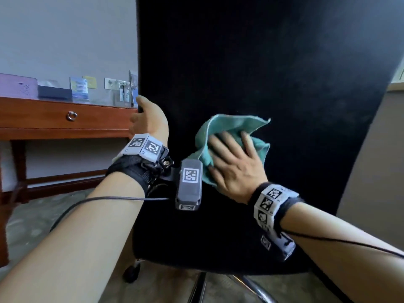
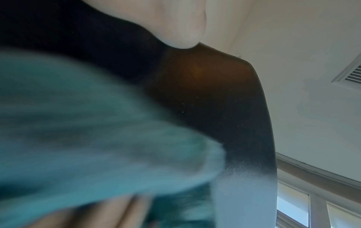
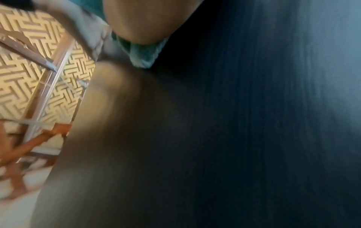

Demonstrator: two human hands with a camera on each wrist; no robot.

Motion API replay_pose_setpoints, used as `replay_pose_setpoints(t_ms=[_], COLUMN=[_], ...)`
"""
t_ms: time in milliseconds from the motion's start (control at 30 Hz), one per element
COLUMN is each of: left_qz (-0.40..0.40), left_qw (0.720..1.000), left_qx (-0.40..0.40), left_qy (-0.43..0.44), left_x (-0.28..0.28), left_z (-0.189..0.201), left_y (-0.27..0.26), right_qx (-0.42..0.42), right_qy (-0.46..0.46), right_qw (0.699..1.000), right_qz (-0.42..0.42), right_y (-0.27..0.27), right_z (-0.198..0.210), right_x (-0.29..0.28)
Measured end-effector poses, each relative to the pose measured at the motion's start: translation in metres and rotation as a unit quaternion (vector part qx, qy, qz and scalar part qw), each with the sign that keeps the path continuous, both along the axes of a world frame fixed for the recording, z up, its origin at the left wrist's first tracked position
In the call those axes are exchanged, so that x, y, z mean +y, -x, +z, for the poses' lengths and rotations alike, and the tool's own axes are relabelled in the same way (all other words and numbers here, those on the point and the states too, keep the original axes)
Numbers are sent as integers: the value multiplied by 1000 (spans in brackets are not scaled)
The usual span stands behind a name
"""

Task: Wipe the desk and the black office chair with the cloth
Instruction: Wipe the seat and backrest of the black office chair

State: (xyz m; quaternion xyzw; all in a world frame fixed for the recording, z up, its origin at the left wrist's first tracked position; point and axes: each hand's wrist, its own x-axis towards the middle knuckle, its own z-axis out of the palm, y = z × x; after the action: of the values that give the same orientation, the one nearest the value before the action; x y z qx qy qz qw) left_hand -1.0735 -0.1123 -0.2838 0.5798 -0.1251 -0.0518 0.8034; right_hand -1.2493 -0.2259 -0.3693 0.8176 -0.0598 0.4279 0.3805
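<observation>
The black office chair (image 1: 262, 73) fills the middle of the head view, its backrest facing me. My left hand (image 1: 148, 119) grips the backrest's left edge, thumb on the front and the fingers hidden behind it. A crumpled teal cloth (image 1: 231, 125) lies against the lower backrest, and my right hand (image 1: 234, 158) presses it there with spread, flat fingers. The left wrist view shows the cloth (image 2: 97, 138) blurred against the chair back (image 2: 224, 108). In the right wrist view a corner of the cloth (image 3: 142, 58) sticks out under the palm on the dark chair (image 3: 254, 123). The wooden desk (image 1: 43, 114) stands at the left.
On the desk top sit a dark box (image 1: 54, 92), cards and small bottles (image 1: 124, 95) against the wall. The chair's chrome base (image 1: 251, 287) and a caster (image 1: 131, 274) stand on patterned carpet (image 3: 19, 61). A window (image 2: 293, 206) shows behind the chair.
</observation>
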Motion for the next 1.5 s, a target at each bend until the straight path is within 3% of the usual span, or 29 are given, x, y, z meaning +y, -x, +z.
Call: replay_pose_setpoints(t_ms=[67, 167, 233, 367, 433, 500, 600, 667, 767, 900, 967, 1100, 1200, 1300, 1433, 1500], left_qz=[1, -18, -19, -33, -75, -124, -158, -212, -220, -158, -169, -196, -239, -292, -291, -276], left_qw=[1000, 1000, 999, 999, 995, 989, 987, 977, 974, 983, 977, 968, 947, 924, 927, 925], left_qx=[5, 26, 25, 11, 4, 27, 14, 15, 26, 41, 30, -23, -39, -74, -83, -97], left_qy=[4, 4, 5, 28, 63, 77, 28, 26, 54, 87, 126, 153, 212, 234, 221, 243], left_x=[1, 5, 8, 28, 35, 28, 42, 52, 54, 57, 57, 57, 54, 51, 45, 48], left_z=[-2, 2, 12, 52, 69, 69, 67, 70, 75, 80, 90, 131, 173, 197, 197, 197], left_y=[1, 5, 6, 3, 0, -29, -46, -48, -55, -53, -51, -38, -22, -10, 2, 8], right_qx=[146, 214, 153, -67, -106, -53, 111, 124, 94, 0, -54, -130, -178, -181, -217, -188], right_qy=[33, 8, 23, 34, 27, 30, 81, 79, 80, 117, 137, 172, 92, 3, 8, 3], right_qw=[989, 977, 988, 996, 994, 998, 984, 976, 975, 986, 982, 971, 980, 983, 975, 981], right_qz=[13, 8, 27, 45, 23, 18, 111, 161, 187, 116, 117, 99, 10, -39, -53, -48], right_y=[4, 10, 7, -17, -39, -64, -87, -94, -108, -131, -139, -135, -123, -103, -83, -93], right_z=[-48, -46, -5, 98, 117, 107, 79, 83, 113, 171, 203, 259, 292, 312, 307, 308], right_x=[-6, -15, -12, 12, 24, 35, 47, 50, 54, 65, 70, 73, 91, 94, 83, 92])
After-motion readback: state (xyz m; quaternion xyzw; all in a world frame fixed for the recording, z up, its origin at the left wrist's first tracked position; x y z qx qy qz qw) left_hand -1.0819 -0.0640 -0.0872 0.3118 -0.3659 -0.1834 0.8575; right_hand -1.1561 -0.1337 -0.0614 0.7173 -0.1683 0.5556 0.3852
